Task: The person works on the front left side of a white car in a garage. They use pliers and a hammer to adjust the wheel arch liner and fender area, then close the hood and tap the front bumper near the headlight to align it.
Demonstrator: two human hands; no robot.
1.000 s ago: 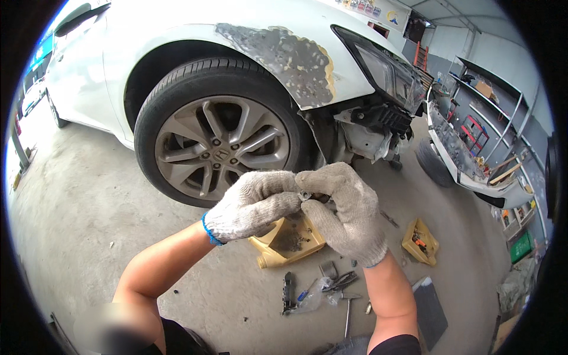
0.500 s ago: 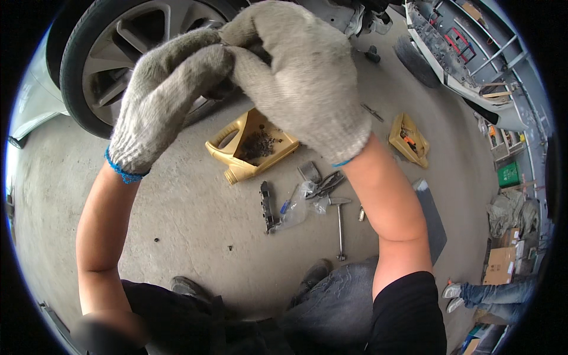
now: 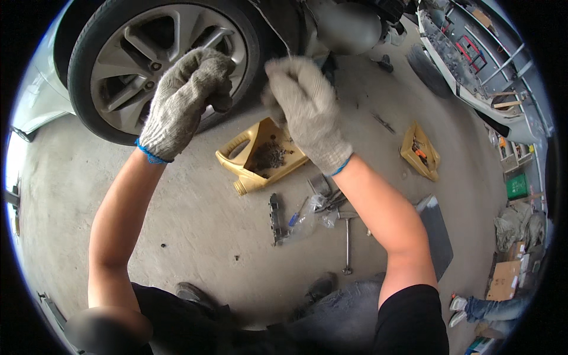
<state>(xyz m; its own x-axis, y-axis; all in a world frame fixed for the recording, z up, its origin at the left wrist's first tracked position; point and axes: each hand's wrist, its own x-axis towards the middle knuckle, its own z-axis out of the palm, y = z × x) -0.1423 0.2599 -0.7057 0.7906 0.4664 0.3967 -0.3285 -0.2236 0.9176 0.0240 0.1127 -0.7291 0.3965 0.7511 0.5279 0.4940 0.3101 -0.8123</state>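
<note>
Holding our left hand (image 3: 184,97) and right hand (image 3: 310,109) curled and apart near the wheel (image 3: 145,74), we cannot tell whether either grips anything, while small dark bits (image 3: 272,155) lie within the edges of the cut jug (image 3: 259,180) on the floor (image 3: 201,207), probably so none scatter.

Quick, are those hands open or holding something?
Left grey knit-gloved hand: curled; anything held can't be told.
Right grey knit-gloved hand: curled, blurred; likewise unclear.

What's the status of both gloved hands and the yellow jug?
Left hand before wheel, grip unclear. Right hand apart from left, blurred. Cut-open yellow jug on floor, small dark parts inside; right hand partly blocks view.
</note>
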